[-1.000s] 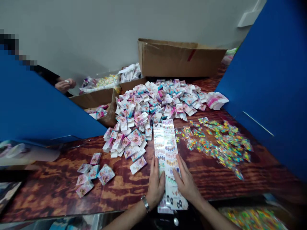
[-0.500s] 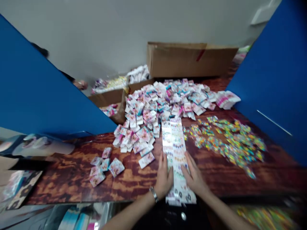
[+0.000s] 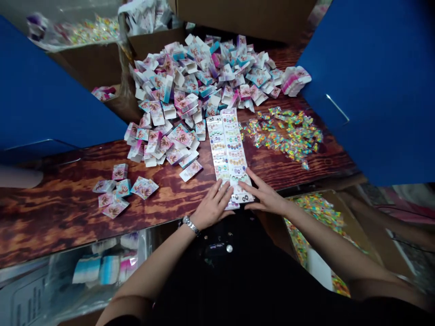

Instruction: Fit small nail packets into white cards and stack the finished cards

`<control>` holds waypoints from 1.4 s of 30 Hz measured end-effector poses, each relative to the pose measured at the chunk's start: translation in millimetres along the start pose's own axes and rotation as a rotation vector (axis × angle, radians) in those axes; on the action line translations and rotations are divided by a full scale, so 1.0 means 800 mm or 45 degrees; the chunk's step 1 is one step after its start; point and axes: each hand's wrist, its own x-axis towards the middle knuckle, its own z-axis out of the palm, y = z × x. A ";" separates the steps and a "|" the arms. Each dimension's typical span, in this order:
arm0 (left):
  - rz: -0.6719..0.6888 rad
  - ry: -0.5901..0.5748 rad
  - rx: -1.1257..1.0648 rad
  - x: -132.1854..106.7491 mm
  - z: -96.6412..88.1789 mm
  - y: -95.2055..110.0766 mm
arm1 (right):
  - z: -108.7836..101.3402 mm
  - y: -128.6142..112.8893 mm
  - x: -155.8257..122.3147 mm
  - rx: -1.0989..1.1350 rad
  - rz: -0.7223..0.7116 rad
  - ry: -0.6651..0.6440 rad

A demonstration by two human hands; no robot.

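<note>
A long stack of white sheets printed with rows of coloured press-on nails (image 3: 228,149) lies on the brown wood-grain table (image 3: 54,199), reaching its front edge. My left hand (image 3: 212,207), with a watch on the wrist, lies flat with fingers stretched on the stack's near left end. My right hand (image 3: 264,195) lies flat with fingers out against the near right end. A big heap of small pink, white and blue cartons (image 3: 190,86) spreads behind the sheets. A few loose cartons (image 3: 118,190) lie at the left.
Small multicoloured packets (image 3: 288,131) are scattered right of the sheets. Blue dividers stand at left (image 3: 44,104) and right (image 3: 377,81). Cardboard boxes (image 3: 238,13) line the back. A box of colourful packets (image 3: 319,217) sits below the table's right edge.
The view has tilted down and pulled back, showing my arms and lap. Both hands have slid toward the near end of the sheet stack and stay flat on it.
</note>
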 end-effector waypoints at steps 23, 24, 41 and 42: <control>-0.031 0.096 0.065 0.007 0.003 -0.003 | -0.011 0.018 0.004 -0.076 -0.177 -0.056; -0.025 0.112 0.058 0.007 0.003 -0.003 | -0.012 0.017 0.002 -0.068 -0.145 -0.051; 0.004 0.298 0.279 0.013 -0.004 0.011 | 0.003 0.002 -0.023 -0.213 -0.062 0.237; 0.034 0.332 0.328 0.017 -0.005 0.016 | 0.009 0.002 -0.031 -0.260 -0.052 0.344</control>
